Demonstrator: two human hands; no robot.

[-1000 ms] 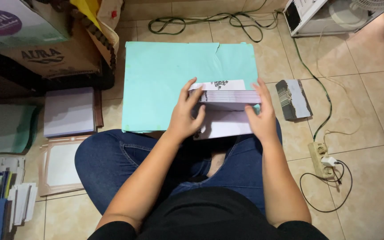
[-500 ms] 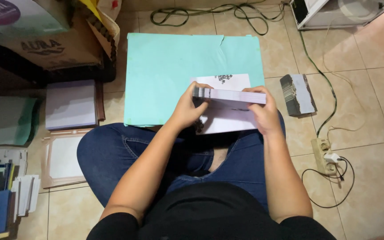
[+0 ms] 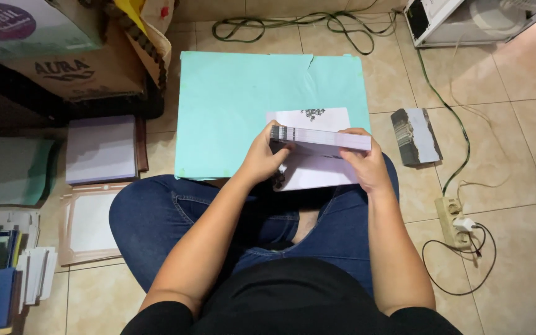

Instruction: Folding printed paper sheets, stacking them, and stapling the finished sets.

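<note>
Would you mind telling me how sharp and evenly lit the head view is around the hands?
Head view: even, soft light; both hands, left hand and right hand, and the card stack look sharp; faint shadow beneath on the teal sheet; no glare.

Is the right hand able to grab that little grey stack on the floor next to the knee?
Probably yes, but not right now. The right hand is busy gripping the stack of cards with the left hand. The small grey stack lies just beyond it on bare tile, nothing between.

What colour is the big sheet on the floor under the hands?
The big sheet is a pale mint green, seen best in the head view.
</note>
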